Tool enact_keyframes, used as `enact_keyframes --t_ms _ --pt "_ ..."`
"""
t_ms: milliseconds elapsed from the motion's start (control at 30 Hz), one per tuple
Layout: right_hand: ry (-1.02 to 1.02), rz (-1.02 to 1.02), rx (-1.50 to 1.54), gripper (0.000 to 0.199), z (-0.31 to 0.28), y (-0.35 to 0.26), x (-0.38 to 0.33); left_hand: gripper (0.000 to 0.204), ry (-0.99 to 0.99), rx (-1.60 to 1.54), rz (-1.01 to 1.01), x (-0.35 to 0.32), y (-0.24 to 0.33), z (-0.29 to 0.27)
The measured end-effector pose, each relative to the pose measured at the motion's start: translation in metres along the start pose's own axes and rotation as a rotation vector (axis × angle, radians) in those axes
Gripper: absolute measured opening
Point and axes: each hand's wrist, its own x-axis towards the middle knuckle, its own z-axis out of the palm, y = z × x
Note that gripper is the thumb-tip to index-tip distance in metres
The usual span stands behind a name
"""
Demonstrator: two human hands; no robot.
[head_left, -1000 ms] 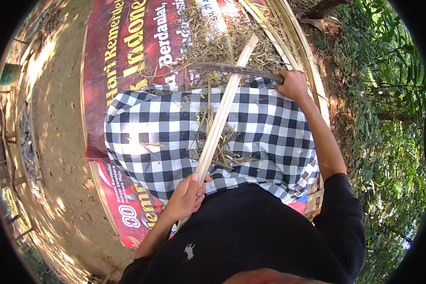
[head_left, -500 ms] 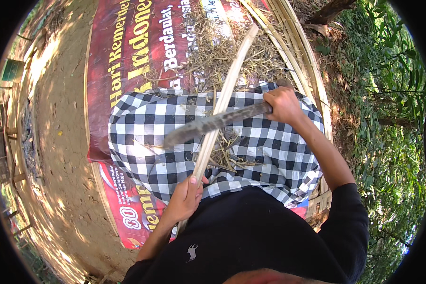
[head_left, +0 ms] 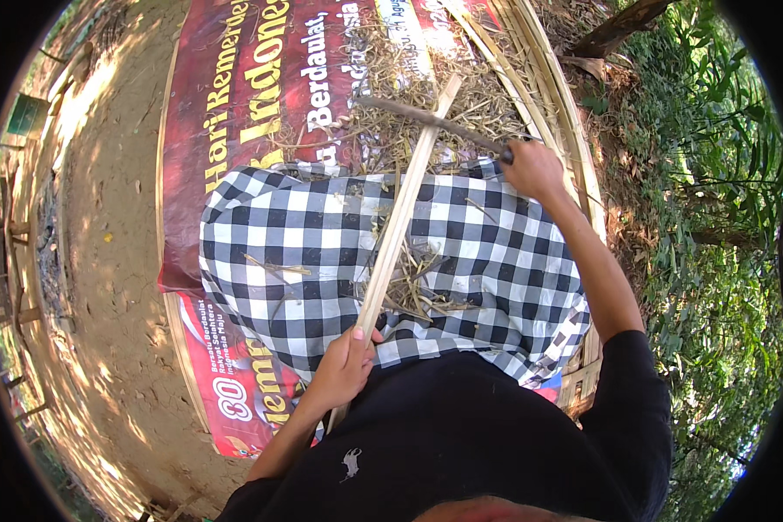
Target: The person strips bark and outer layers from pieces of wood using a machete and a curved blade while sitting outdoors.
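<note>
**Shaving a bamboo strip over the lap**

Gripping the pale bamboo strip (head_left: 402, 213) near its lower end, the left hand (head_left: 344, 370) was clenched around it; the strip lay slanted up across the checked cloth (head_left: 505, 261) on the lap; the right hand (head_left: 531, 170) was closed on the handle of a long blade (head_left: 426, 117) crossing the strip's far end (shavings (head_left: 413, 283) littered the cloth). A slip seemed the risk; should the edge skid down the smooth strip, it could run toward the left hand or the legs.
</note>
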Motion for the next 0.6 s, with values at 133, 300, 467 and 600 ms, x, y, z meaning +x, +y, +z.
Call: enact_keyframes --t_ms 133,300,467,600 --pt "0.051 -0.312 -0.059 0.019 0.028 0.042 0.013 0.048 -0.076 -0.013 -0.009 -0.019 0.008 -0.003" --pt "0.134 -0.164 -0.113 0.019 0.024 0.012 0.013 0.047 -0.023 0.017 0.012 -0.017 -0.003 -0.004" --pt "0.068 -0.02 -0.063 0.017 0.023 0.058 0.037 0.047 -0.083 -0.01 0.007 -0.031 -0.001 -0.004" --pt "0.04 -0.223 -0.114 0.017 0.03 0.021 0.024 0.047 -0.033 0.008 0.008 -0.026 -0.006 0.0"
